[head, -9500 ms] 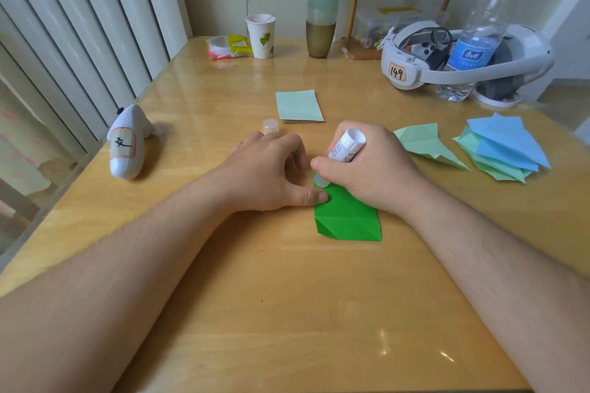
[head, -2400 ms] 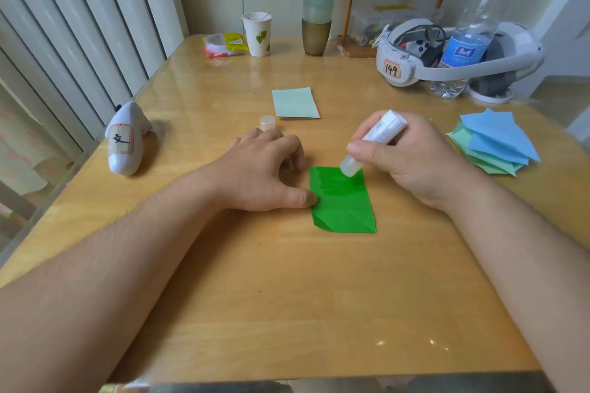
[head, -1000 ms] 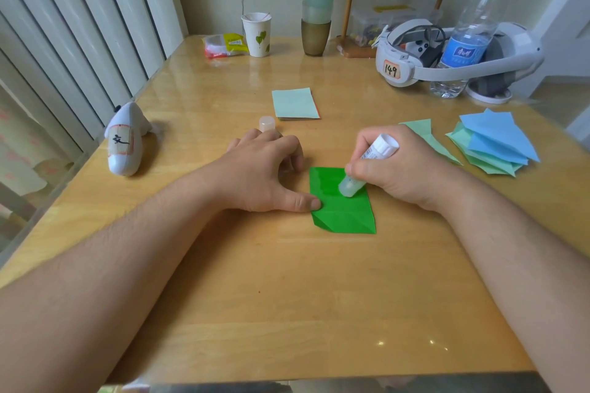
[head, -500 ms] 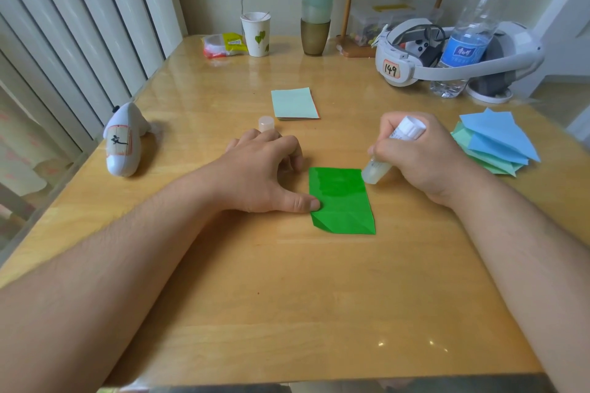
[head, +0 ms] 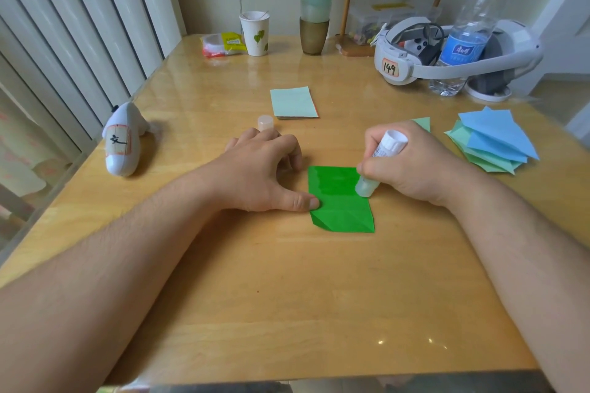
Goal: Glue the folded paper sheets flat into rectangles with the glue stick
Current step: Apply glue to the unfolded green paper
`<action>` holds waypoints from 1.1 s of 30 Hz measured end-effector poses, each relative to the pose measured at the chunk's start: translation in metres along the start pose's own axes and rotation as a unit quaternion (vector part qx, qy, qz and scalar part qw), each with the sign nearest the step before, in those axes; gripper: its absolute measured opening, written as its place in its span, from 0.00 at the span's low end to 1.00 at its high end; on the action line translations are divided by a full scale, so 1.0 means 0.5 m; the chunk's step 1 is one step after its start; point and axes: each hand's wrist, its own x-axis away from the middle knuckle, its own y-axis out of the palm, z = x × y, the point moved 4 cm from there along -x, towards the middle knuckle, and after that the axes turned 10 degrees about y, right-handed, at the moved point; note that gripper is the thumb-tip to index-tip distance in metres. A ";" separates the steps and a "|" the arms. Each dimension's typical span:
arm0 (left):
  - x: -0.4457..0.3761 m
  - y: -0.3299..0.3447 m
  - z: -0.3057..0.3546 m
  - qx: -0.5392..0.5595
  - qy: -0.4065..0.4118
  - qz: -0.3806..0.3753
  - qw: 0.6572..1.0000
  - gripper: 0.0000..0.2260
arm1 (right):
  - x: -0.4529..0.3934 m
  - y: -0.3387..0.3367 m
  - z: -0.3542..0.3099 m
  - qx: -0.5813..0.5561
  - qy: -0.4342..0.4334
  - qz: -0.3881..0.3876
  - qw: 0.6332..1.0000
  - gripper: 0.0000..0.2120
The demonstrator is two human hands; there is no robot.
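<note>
- I count one green folded sheet [head: 340, 198] on the table [head: 287, 281], lying between my two hands, and one glue stick [head: 381, 159] in my right hand [head: 415, 166].
- My right hand is curled tight round the glue stick, which tilts with its glue end down on the sheet's right edge, about halfway along it.
- My left hand [head: 265, 172] rests with its fingers bent under; its thumb tip touches the sheet's left edge. It holds nothing.
- One glue cap [head: 265, 122] stands just beyond my left hand's knuckles; one pale green rectangle [head: 293, 102] lies farther out from it.
- To the right of my right hand is one fanned pile of blue and mint folded sheets [head: 491, 140], and a corner of one more mint sheet [head: 422, 123] peeks out behind that hand.
- Half a second back the glue end hung off the sheet to its right, over bare table; now it sits on the paper. My left hand and the sheet have not shifted.
- The sheet's near edge and near corners are free of both hands, with open wood from there to the table's near edge.
- Well left of my left hand a white handheld device [head: 123, 140] lies by the table's left edge; a headset [head: 415, 54] and one water bottle [head: 469, 29] stand far beyond my right hand.
</note>
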 end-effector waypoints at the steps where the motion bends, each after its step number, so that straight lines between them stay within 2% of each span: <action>1: 0.000 0.000 0.000 0.000 0.000 0.000 1.000 0.32 | -0.001 -0.003 0.003 0.002 0.003 0.005 1.000 0.10; 4: -0.001 -0.001 -0.001 -0.001 0.000 0.001 1.000 0.32 | -0.002 -0.007 0.003 -0.016 0.002 0.031 0.999 0.12; 7: -0.001 0.000 -0.002 0.000 0.000 0.003 1.000 0.32 | -0.001 -0.007 -0.007 -0.095 -0.012 0.057 0.994 0.13; 9: -0.001 0.001 -0.003 0.001 0.000 0.004 1.000 0.31 | -0.001 0.002 -0.011 -0.107 -0.020 0.046 0.993 0.13; 14: -0.001 0.003 -0.003 -0.001 0.003 0.009 1.000 0.32 | -0.003 0.024 -0.005 -0.026 -0.015 -0.001 1.000 0.10; 26: -0.001 0.002 -0.002 0.001 0.001 0.006 1.000 0.32 | -0.020 0.002 0.001 0.038 0.012 0.116 0.992 0.11; 29: -0.001 0.001 -0.002 -0.002 -0.001 0.008 1.000 0.33 | -0.017 0.004 -0.003 0.036 0.008 0.105 0.994 0.11; 33: 0.000 0.001 0.000 -0.002 -0.003 0.007 1.000 0.33 | -0.007 0.011 -0.010 0.029 0.003 0.036 0.999 0.10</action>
